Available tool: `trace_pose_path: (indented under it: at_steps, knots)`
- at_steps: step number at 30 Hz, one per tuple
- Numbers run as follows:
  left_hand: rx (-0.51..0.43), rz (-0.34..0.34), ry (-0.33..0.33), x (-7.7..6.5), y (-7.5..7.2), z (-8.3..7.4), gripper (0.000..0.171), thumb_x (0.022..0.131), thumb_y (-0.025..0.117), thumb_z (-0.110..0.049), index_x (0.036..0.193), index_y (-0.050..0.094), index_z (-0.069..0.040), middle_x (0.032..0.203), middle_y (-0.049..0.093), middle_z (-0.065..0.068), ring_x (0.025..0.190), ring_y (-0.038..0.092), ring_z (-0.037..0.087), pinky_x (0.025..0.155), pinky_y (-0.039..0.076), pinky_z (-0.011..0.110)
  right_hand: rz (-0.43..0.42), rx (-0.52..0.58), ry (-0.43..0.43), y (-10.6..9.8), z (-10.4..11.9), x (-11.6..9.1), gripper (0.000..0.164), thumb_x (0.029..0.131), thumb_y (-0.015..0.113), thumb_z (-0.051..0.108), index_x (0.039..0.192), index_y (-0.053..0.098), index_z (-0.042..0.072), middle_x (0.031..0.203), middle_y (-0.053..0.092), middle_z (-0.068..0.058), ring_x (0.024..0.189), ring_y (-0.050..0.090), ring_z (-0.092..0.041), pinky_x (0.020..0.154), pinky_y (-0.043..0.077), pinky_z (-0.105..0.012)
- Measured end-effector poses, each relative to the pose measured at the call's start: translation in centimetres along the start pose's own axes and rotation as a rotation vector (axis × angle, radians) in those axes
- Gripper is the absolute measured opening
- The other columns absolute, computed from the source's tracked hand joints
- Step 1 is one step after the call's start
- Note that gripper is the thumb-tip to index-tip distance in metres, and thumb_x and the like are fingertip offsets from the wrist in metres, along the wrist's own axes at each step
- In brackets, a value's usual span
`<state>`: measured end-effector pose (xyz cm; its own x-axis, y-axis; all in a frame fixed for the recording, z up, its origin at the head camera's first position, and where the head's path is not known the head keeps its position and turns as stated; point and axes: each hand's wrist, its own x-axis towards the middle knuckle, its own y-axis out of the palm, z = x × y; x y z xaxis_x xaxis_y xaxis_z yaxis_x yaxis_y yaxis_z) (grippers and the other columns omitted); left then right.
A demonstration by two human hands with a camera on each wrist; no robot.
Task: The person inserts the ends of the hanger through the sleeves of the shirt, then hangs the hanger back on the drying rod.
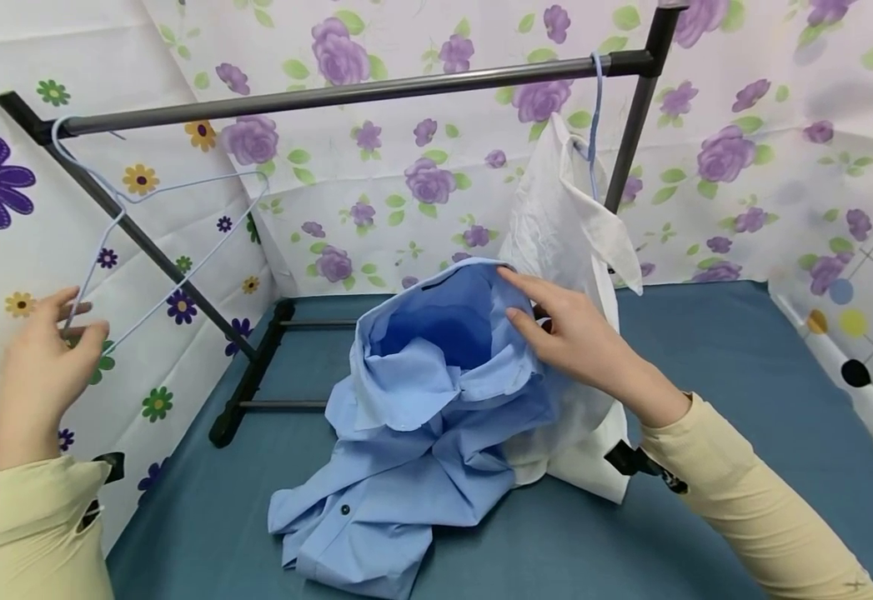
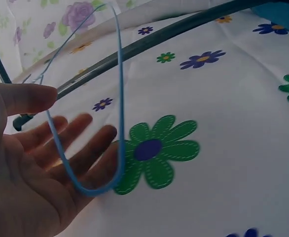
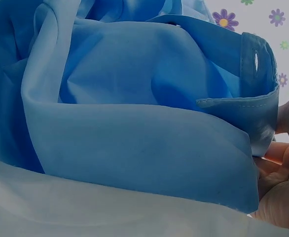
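A light blue wire hanger [image 1: 194, 179] hangs by its hook near the left end of the rack's rod. Its near end lies against the loosely spread fingers of my left hand [image 1: 49, 358]; in the left wrist view the rounded wire end crosses those fingers, with the thumb overlapping the wire. A blue button-up shirt [image 1: 406, 467] stands bunched on the cloth, neck opening facing up. My right hand [image 1: 574, 333] pinches its collar at the right side. In the right wrist view the collar [image 3: 144, 148] spans the picture, a buttonhole showing near the fingertips.
The dark metal rack [image 1: 346, 98] stands on a blue-green cloth [image 1: 721, 417]. At its right end a white shirt [image 1: 556, 208] hangs on another blue hanger [image 1: 595, 125], right behind the blue shirt. Flowered sheets [image 1: 428, 179] enclose the back and sides.
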<state>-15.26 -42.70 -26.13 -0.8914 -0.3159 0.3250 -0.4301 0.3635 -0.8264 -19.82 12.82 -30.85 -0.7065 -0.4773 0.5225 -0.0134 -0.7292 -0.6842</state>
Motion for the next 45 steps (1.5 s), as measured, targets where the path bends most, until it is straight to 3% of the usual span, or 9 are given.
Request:
trace_pose_path:
  at_steps: [3,5,7,8,13,24,29,39,45]
  knots:
    - [-0.009,-0.001,0.043,0.0,0.5,0.7,0.058,0.105,0.044,-0.023,0.156,0.029,0.001,0.146,0.047,0.03,0.103,0.065,0.019,0.055,0.036,0.01,0.005,0.001,-0.001,0.2,0.0,0.0,0.051,0.104,0.058,0.015,0.152,0.044,0.006,0.141,0.057,-0.013,0.075,0.056,-0.014,0.059,0.048,-0.029]
    - [-0.037,0.001,0.075,-0.1,0.9,0.8,0.054,0.106,0.043,-0.023,0.155,0.034,-0.003,0.144,0.05,0.028,0.089,0.055,-0.006,0.057,0.036,0.007,0.008,0.002,0.003,0.2,0.0,0.1,0.051,0.104,0.058,0.016,0.152,0.044,0.007,0.141,0.058,-0.012,0.075,0.056,-0.013,0.059,0.048,-0.029]
    - [-0.087,0.01,0.114,0.0,1.3,0.9,0.051,0.107,0.041,-0.022,0.155,0.037,-0.008,0.142,0.052,0.027,0.083,0.04,-0.019,0.061,0.038,0.005,0.01,0.002,0.008,0.3,0.0,0.0,0.051,0.104,0.058,0.016,0.152,0.044,0.007,0.141,0.058,-0.012,0.074,0.056,-0.014,0.059,0.048,-0.03]
    - [-0.115,0.024,0.131,0.0,1.5,0.8,0.05,0.107,0.04,-0.022,0.156,0.037,-0.011,0.143,0.051,0.028,0.085,0.041,-0.021,0.063,0.04,0.004,0.01,0.001,0.011,0.3,0.0,0.0,0.052,0.104,0.058,0.016,0.152,0.044,0.007,0.141,0.057,-0.012,0.074,0.056,-0.014,0.059,0.048,-0.03]
    - [-0.226,0.101,0.21,0.1,2.8,-0.1,0.049,0.11,0.032,-0.02,0.159,0.032,-0.018,0.142,0.049,0.031,0.093,0.047,-0.017,0.071,0.045,0.003,0.009,-0.016,0.015,0.3,-0.1,0.0,0.052,0.103,0.059,0.016,0.152,0.045,0.007,0.142,0.057,-0.013,0.077,0.059,-0.015,0.06,0.049,-0.031]
    - [-0.332,0.203,0.316,-0.9,4.9,-4.0,0.048,0.111,0.037,-0.021,0.157,0.029,-0.013,0.14,0.052,0.028,0.095,0.055,-0.007,0.066,0.053,0.014,0.023,-0.013,0.018,0.3,-0.3,-0.1,0.053,0.103,0.059,0.017,0.153,0.043,0.008,0.144,0.055,-0.012,0.081,0.058,-0.018,0.063,0.05,-0.033]
    - [-0.328,0.226,0.341,-1.4,5.9,-5.9,0.048,0.111,0.037,-0.03,0.155,0.031,-0.012,0.139,0.055,0.024,0.1,0.054,0.0,0.066,0.053,0.015,0.018,-0.028,0.023,0.3,-0.3,-0.1,0.054,0.103,0.059,0.017,0.153,0.043,0.008,0.144,0.054,-0.012,0.079,0.056,-0.018,0.062,0.049,-0.033]
    - [-0.386,0.277,0.384,-2.3,6.2,-8.4,0.044,0.112,0.031,-0.033,0.153,0.04,-0.02,0.136,0.059,0.014,0.102,0.063,-0.001,0.071,0.056,0.021,0.026,-0.022,0.041,0.3,-0.3,-0.2,0.054,0.103,0.059,0.017,0.154,0.042,0.008,0.146,0.053,-0.012,0.086,0.059,-0.021,0.065,0.05,-0.034]
    - [-0.517,0.328,0.404,-2.6,6.5,-9.8,0.043,0.112,0.033,-0.032,0.15,0.045,-0.015,0.132,0.062,0.014,0.103,0.066,0.005,0.07,0.059,0.03,0.039,-0.019,0.049,0.4,-0.4,-0.2,0.055,0.103,0.058,0.017,0.154,0.041,0.009,0.147,0.052,-0.013,0.084,0.058,-0.02,0.065,0.05,-0.034]
